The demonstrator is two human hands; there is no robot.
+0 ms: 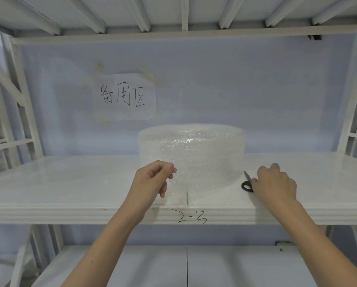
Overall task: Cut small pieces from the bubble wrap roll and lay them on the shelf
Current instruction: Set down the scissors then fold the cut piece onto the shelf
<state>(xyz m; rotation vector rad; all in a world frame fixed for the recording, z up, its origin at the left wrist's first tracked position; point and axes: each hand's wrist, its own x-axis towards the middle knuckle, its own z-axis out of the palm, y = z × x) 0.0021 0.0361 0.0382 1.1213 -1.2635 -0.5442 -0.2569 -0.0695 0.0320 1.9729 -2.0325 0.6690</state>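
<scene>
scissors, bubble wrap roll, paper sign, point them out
scissors [247, 185], head view, black handle loop
bubble wrap roll [191, 148], head view, front of its side wall
paper sign [124, 97], head view, middle of the sheet

a white metal shelf [70, 183] spans the view, "2-3" handwritten on its near edge. a roll of clear bubble wrap [191, 150] stands on end at its middle, toward the far side — a loose flap trails to the near edge. just right of the roll lie black-handled scissors [247, 183], blade pointing far.
</scene>
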